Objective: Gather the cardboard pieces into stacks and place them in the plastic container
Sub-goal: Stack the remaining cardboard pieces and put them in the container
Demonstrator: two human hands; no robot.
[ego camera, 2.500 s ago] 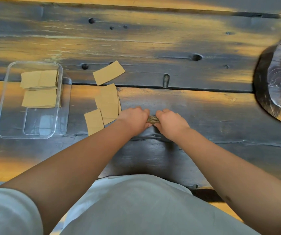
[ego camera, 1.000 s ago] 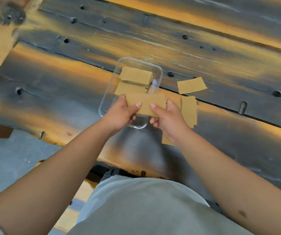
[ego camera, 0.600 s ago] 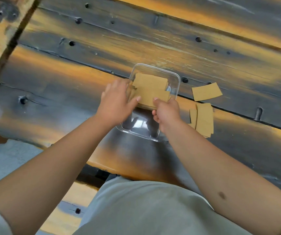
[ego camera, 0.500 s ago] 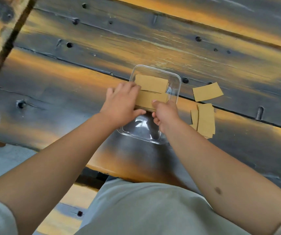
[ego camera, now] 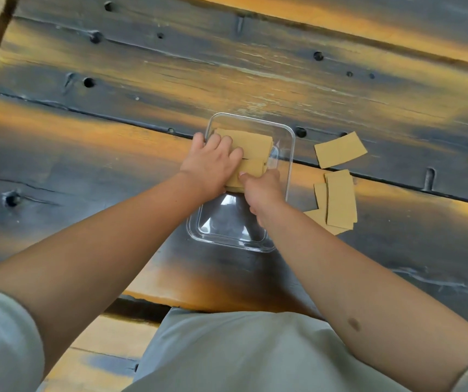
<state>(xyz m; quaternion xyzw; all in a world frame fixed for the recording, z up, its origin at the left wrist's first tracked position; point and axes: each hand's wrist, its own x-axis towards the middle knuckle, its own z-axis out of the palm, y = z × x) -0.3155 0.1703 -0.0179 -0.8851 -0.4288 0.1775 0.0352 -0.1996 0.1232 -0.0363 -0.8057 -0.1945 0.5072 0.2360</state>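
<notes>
Head view: both hands in the clear container [ego camera: 289, 154] at frame centre. Left hand [ego camera: 213, 164] lies flat on a cardboard stack [ego camera: 251, 168]; right hand [ego camera: 261, 188] pinches its near edge. Second stack [ego camera: 251, 141] behind. Loose pieces [ego camera: 340, 199] on table [ego camera: 114, 165], right.

Container [ego camera: 290, 154]: on the surface [ego camera: 114, 154], centre.
In container: two cardboard stacks, far stack [ego camera: 251, 141] behind near stack [ego camera: 251, 168].
Right of container: single piece [ego camera: 340, 149] behind, overlapping pieces [ego camera: 340, 199] nearer.
Hands: left hand [ego camera: 211, 165] and right hand [ego camera: 261, 188] on near stack.
</notes>
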